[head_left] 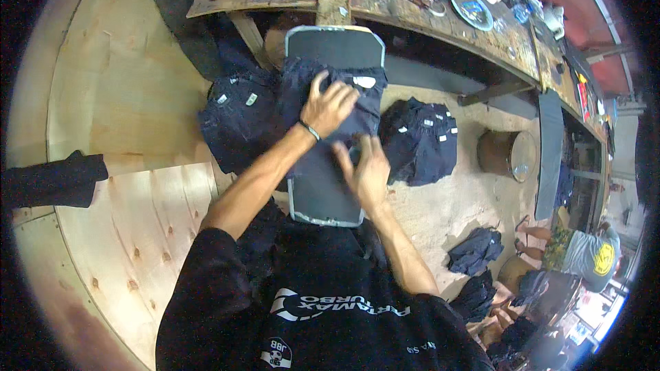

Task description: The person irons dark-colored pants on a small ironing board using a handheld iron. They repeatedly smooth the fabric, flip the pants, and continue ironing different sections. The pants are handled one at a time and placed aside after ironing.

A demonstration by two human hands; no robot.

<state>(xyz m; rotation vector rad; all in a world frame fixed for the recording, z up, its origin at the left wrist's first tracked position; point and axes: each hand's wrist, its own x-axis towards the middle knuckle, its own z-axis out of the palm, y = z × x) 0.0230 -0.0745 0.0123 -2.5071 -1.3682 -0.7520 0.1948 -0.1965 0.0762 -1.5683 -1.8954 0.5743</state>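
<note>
A long dark board with a pale edge and cut corners lies in front of me. Around its middle is a dark navy garment with a gathered waistband, perhaps shorts, and a white label near the band. My left hand, a dark band on its wrist, rests on the cloth below the waistband with fingers spread. Nearer to me, my right hand is at the lower right part of the garment, thumb and fingers apart. The cloth under both palms is hidden.
Piles of dark garments lie left and right of the board. Beyond stands a wooden workbench with a plate and tools. A round wooden stool is at the right. A person sits far right.
</note>
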